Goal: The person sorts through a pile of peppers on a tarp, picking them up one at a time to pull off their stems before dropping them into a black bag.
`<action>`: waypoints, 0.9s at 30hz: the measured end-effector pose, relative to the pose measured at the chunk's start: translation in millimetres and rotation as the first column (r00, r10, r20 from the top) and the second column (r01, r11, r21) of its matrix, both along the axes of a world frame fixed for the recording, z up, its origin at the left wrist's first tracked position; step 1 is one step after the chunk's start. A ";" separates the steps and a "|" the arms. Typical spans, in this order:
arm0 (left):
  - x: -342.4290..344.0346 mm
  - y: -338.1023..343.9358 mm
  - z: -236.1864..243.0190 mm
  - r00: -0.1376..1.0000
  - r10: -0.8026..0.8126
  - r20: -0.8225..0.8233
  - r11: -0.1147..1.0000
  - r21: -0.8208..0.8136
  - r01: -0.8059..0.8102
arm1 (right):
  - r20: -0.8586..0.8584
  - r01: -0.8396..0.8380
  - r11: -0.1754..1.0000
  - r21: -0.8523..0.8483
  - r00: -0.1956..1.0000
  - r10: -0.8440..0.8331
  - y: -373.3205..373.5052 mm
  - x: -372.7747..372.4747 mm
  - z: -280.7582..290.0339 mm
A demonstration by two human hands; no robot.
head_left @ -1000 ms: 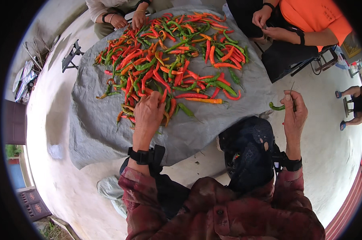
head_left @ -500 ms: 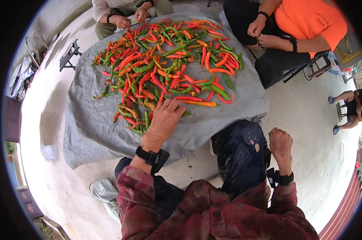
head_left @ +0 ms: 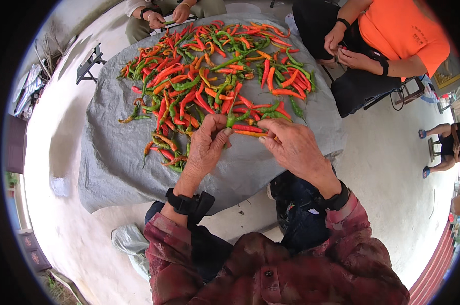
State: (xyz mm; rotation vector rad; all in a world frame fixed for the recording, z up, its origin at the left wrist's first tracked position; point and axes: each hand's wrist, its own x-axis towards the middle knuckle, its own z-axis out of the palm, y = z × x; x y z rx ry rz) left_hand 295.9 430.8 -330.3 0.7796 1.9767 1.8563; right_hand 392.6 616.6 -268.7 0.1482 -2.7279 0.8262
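Over the near edge of the chili pile, my left hand pinches a green chili pepper between thumb and fingers, its thin stem pointing away from me. My right hand hovers just to the right, fingers curled toward the left hand. What its fingertips hold, if anything, is hidden. Red chilies and an orange chili lie on the grey sheet between and beneath my hands. The pile mixes red, orange and green chilies.
A grey sheet covers the table. Across it, a person's hands hold something green. At the far right a person in an orange shirt works with both hands. A folding stool stands left; a pale sack lies by my legs.
My right hand has come up from beside my leg to over the table, close to the left. My left hand has lifted from the pile and now holds a green chili pepper.
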 end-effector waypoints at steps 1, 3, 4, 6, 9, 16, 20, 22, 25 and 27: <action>1.3 -2.5 1.4 1.000 0.009 -0.004 1.000 0.028 -0.009 | -0.014 0.032 0.993 -0.114 0.999 -0.034 7.0 7.3 6.9; 4.0 0.4 8.8 0.996 0.052 0.068 0.998 -0.031 -0.050 | -0.016 0.134 0.968 -0.212 0.990 -0.141 32.0 33.7 5.9; 1.0 -1.0 2.9 0.998 0.060 -0.012 0.994 -0.096 -0.061 | 0.046 0.269 0.914 -0.304 0.962 -0.268 48.9 50.8 2.1; -1.0 -4.6 -5.1 0.978 0.066 -0.200 0.966 -0.231 -0.113 | 0.069 0.412 0.786 -0.461 0.900 -0.431 80.6 87.5 -11.6; 3.3 -5.8 -24.5 0.860 0.027 -0.510 0.859 -0.428 -0.281 | 0.215 0.501 0.599 -0.624 0.848 -0.485 117.8 138.6 -56.0; 16.1 -3.2 -37.8 0.660 -0.073 -0.748 0.780 -0.455 -0.429 | 0.332 0.667 0.691 -0.280 0.742 -0.582 141.2 163.4 -181.1; 17.2 13.3 -37.8 0.679 -0.100 -0.727 0.785 -0.477 -0.396 | 0.470 0.324 0.939 0.113 0.815 -0.338 157.4 138.9 -303.8; 17.2 8.1 -35.0 0.691 -0.093 -0.717 0.768 -0.493 -0.409 | 0.523 0.302 0.938 0.172 0.779 -0.347 131.2 106.9 -332.0; 24.1 12.6 -22.9 0.701 -0.061 -0.710 0.769 -0.481 -0.420 | 0.348 0.212 0.955 0.205 0.897 -0.274 128.1 95.0 -385.5; 25.0 4.2 -18.5 0.763 -0.052 -0.644 0.757 -0.524 -0.390 | 0.293 0.308 0.938 0.161 0.892 -0.344 98.0 77.2 -407.4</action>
